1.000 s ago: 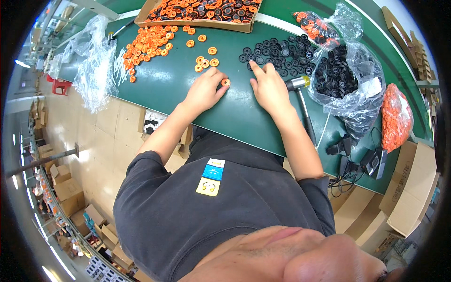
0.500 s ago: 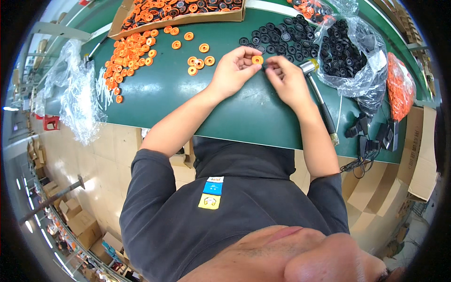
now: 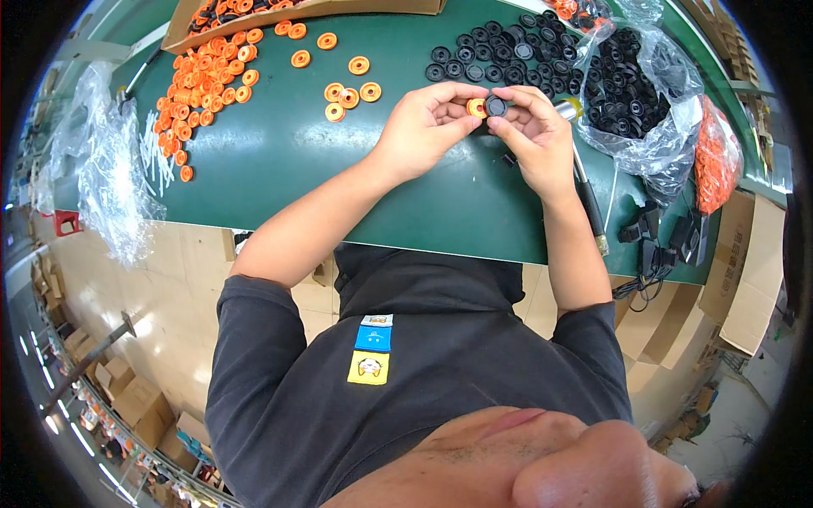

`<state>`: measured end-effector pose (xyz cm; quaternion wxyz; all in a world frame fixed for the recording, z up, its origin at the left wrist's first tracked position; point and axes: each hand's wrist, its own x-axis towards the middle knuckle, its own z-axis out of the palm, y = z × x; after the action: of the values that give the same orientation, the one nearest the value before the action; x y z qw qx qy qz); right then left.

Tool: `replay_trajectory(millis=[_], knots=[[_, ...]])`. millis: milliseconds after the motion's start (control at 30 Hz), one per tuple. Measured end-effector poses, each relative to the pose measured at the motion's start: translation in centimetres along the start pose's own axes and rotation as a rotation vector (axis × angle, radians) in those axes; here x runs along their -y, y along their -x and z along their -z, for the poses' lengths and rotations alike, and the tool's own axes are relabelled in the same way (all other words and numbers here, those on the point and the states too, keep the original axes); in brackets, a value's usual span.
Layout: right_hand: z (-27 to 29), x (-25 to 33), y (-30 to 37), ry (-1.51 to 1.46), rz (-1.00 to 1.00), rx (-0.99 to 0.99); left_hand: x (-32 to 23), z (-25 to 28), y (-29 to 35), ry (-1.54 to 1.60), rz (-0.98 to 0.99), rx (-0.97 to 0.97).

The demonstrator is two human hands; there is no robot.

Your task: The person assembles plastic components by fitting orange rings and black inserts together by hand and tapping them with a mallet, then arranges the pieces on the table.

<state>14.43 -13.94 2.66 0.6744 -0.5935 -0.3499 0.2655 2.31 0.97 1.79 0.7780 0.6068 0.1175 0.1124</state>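
Between thumb and fingers, my left hand (image 3: 428, 127) grips a small orange disc (image 3: 476, 107). Right beside it, my right hand (image 3: 538, 135) pinches a round black disc (image 3: 496, 106), its flat face toward me. The two discs are side by side and seem to touch at their edges. A small dark piece (image 3: 508, 159) lies on the green table under my right hand. Several loose orange discs (image 3: 348, 97) rest left of my hands, and a spread of black discs (image 3: 500, 52) lies just beyond them.
A heap of orange discs (image 3: 203, 80) and a cardboard box (image 3: 322, 13) of parts stand at the far left. To the right are a hammer (image 3: 586, 190), a clear bag of black discs (image 3: 622, 93), an orange bag (image 3: 718, 161) and a black adapter with cable (image 3: 656, 254).
The black disc now shows in my right hand, turned face-on beside the orange disc. Both hands have shifted slightly right. The table has shifted a little in view.
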Motion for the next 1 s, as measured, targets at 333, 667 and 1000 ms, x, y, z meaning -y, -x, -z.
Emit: replay_trajectory(millis=[333, 667, 1000], knots=[[0.2, 0.4, 0.4, 0.208, 0.073, 0.047, 0.5, 0.1, 0.0, -0.153, -0.02, 0.02], [0.3, 0.4, 0.2, 0.298, 0.114, 0.005, 0.2, -0.7, 0.2, -0.042, -0.037, -0.023], [0.6, 1.0, 0.1, 0.534, 0.287, 0.025, 0.1, -0.4, 0.3, -0.038, 0.021, -0.025]])
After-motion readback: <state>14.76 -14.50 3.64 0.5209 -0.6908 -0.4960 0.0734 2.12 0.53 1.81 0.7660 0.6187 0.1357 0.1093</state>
